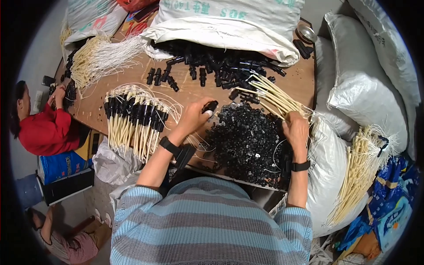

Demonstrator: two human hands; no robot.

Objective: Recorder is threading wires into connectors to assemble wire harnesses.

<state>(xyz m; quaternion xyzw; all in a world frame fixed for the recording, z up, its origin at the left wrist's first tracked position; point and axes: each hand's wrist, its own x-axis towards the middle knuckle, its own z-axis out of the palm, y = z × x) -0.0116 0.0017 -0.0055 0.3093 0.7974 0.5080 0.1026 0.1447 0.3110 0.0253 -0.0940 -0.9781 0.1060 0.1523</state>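
My left hand [193,115] is closed around a black plastic fitting [210,106], held just above the table left of a heap of small parts. At the right, my right hand [296,126] has its fingers closed at the near end of a loose bundle of thin cream-coloured sticks [279,96] with white strings. How many of the sticks it grips is hidden. Between my hands spreads the heap of small black and clear plastic pieces [247,141]. Beyond it lie many more black fittings [202,77], some loose, others spilling from a white woven sack [225,33].
Left of my left hand lies a row of cream sticks with black fittings and white strings [134,119]. Another stringed bundle [95,62] lies farther left, near a person in red [51,126]. Stuffed white sacks [364,70] crowd the table's right side. A small metal bowl [306,33] stands far right.
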